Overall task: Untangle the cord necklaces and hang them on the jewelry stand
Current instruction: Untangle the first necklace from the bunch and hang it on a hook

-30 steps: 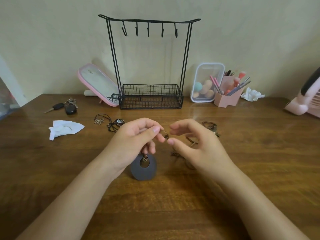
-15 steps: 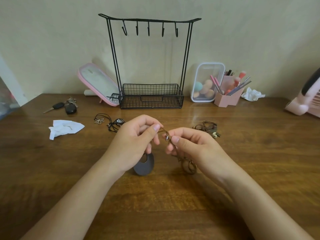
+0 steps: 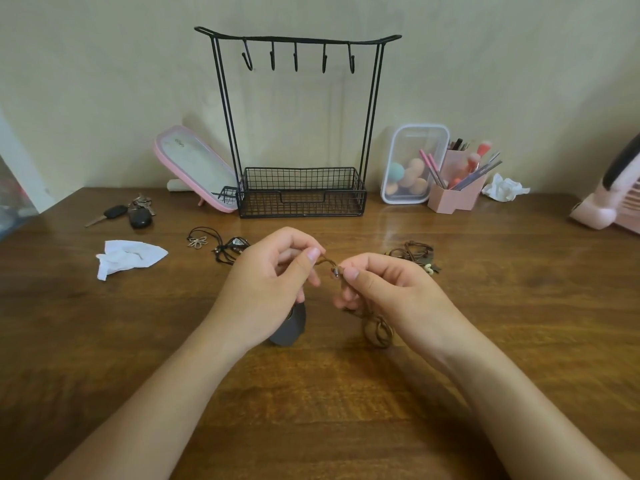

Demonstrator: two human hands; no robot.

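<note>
No legible text, number or brand in view. Small dark mark near top of pink mirror (image 3: 195,168): too small to read. Key fob (image 3: 140,217): any logo is too blurred to make out.

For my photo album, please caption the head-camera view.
Left hand and right hand pinch a brown cord necklace before an empty-hooked black wire jewelry stand on a wooden table.

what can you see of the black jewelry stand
The jewelry stand is thin black wire: a curved top bar with five hooks, all empty, on paired uprights above a mesh basket base. It stands upright at the back of the wooden table, near the wall, a pink-framed mirror leaning at its left.
</note>
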